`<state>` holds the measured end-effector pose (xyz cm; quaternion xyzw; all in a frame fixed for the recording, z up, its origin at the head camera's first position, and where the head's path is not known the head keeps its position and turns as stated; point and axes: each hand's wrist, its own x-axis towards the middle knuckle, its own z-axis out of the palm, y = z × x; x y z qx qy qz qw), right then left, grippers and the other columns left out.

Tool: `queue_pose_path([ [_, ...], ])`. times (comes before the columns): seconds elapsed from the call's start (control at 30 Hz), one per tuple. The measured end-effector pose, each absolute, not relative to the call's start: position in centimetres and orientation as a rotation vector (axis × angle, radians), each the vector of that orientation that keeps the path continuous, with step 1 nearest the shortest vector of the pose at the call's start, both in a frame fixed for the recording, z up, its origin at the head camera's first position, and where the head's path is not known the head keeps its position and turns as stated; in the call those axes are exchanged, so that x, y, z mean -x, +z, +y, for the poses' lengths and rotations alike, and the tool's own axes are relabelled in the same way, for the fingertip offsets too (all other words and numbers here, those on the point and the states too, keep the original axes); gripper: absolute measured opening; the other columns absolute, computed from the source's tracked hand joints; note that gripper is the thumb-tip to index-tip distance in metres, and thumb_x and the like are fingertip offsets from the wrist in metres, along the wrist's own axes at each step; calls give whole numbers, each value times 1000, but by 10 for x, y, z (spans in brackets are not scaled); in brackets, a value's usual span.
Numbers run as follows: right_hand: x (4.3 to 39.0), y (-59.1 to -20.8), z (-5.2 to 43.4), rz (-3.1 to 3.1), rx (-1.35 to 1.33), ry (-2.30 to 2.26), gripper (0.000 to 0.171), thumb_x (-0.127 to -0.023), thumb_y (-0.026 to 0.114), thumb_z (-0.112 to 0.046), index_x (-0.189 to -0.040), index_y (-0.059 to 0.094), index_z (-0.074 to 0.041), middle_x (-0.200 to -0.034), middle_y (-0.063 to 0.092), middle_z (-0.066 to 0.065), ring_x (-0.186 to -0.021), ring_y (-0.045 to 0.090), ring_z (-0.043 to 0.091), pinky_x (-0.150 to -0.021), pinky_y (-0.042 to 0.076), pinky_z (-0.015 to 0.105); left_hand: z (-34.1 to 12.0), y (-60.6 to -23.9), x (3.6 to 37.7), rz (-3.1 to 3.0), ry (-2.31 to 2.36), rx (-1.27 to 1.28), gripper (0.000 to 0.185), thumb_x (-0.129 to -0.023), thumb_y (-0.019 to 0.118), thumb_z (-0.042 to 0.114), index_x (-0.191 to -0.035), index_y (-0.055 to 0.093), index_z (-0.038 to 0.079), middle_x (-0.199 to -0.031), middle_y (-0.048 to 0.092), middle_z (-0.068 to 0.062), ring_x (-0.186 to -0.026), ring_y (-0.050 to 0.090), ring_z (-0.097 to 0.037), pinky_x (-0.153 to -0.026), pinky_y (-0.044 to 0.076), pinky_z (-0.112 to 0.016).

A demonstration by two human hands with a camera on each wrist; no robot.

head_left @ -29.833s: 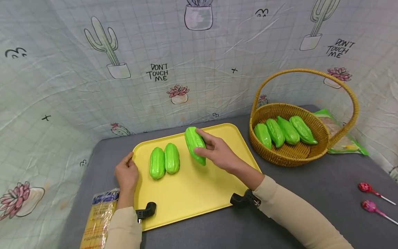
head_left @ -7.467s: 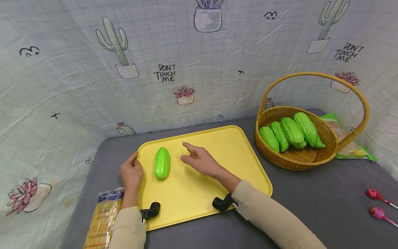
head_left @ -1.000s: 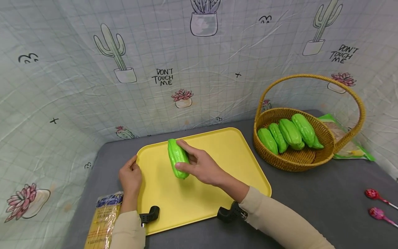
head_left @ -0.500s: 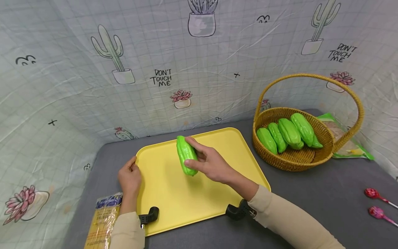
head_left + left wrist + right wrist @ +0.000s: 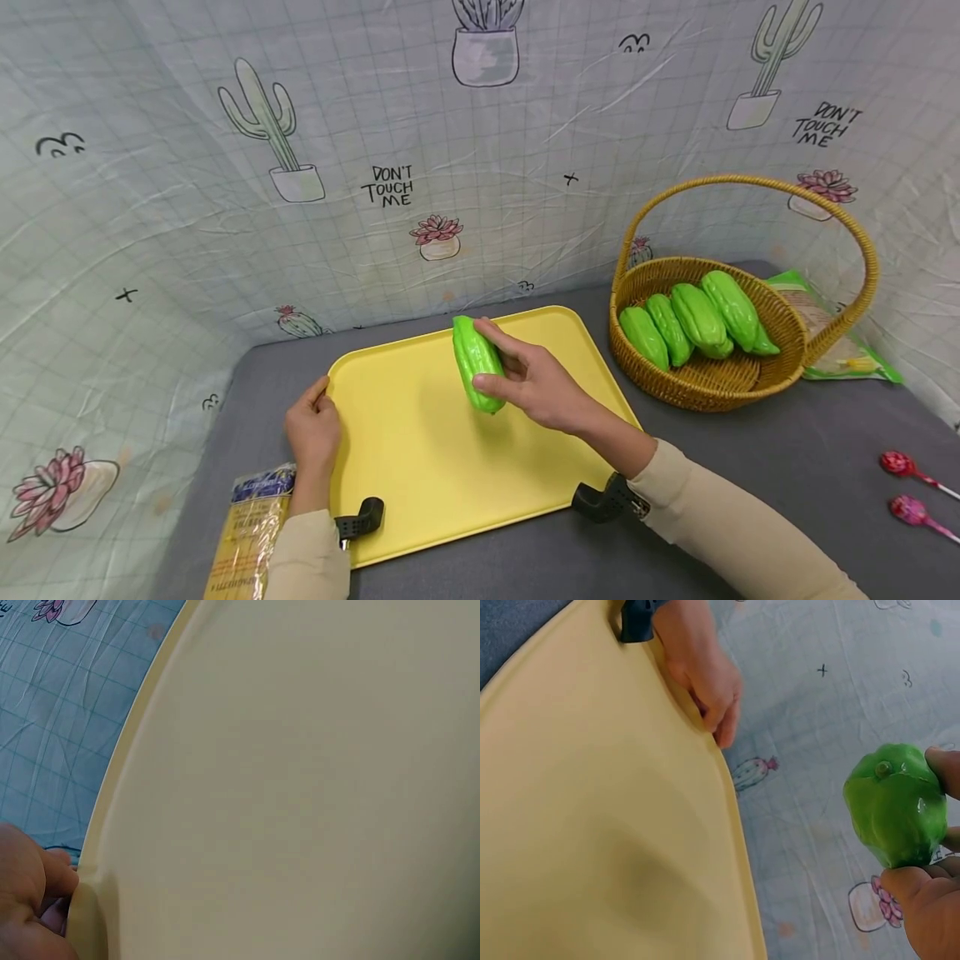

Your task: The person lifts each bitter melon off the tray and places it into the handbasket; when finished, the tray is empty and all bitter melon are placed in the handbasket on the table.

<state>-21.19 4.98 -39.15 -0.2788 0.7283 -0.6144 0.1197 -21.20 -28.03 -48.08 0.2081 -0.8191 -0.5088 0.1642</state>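
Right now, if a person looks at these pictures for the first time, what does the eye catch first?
The bright green gourd gripped in the right hand above the yellow tray stands out first. Next comes the wicker basket at right, holding more green gourds. The left hand holds the tray's left edge.

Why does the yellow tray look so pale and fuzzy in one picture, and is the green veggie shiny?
Left wrist view: the camera sits very close, so the yellow plastic tray fills the frame, washed-out and soft. Head view: the tray is bright yellow and sharp, but the walls bend at the edges. Right wrist view: the glossy green toy gourd that the right hand holds shows small white glints.
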Motion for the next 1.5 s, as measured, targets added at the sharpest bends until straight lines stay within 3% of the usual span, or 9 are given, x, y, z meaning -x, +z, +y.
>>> queue_pose_path([
  [0.57,220,-388,101,2233,747,-1758,77,-102,63,-19,-165,17,-15,-173,7,6,-155,28,34,-114,45,31,-282,-482,214,-2353,-1434,-598,44,-107,36,4,-148,53,1,-154,49,-23,-146,42,-40,-117,42,-52],
  [0.8,224,-392,122,2324,711,-1712,76,-103,62,-20,-165,18,-16,-173,7,8,-156,26,34,-115,43,35,-281,-484,215,-2353,-1423,-600,44,-107,36,4,-147,54,2,-154,49,-22,-147,42,-40,-118,41,-52],
  [1.1,226,-392,152,2390,681,-1664,73,-105,58,-20,-165,17,-16,-173,7,10,-157,23,37,-102,41,5,-281,-483,214,-2338,-1452,-591,44,-106,36,3,-147,53,0,-154,48,-23,-148,40,-39,-119,39,-53],
  [1.4,229,-385,185,2527,612,-1559,74,-105,58,-24,-165,16,-20,-173,13,9,-153,31,40,-97,46,5,-281,-484,214,-2349,-1431,-591,44,-106,36,3,-146,54,-1,-153,50,-24,-146,42,-41,-118,40,-54],
  [1.5,229,-383,192,2588,587,-1490,73,-105,58,-27,-165,17,-21,-172,16,8,-153,31,39,-108,49,22,-281,-484,214,-2342,-1433,-591,44,-106,36,3,-146,55,-1,-152,50,-24,-146,43,-41,-118,40,-53],
])
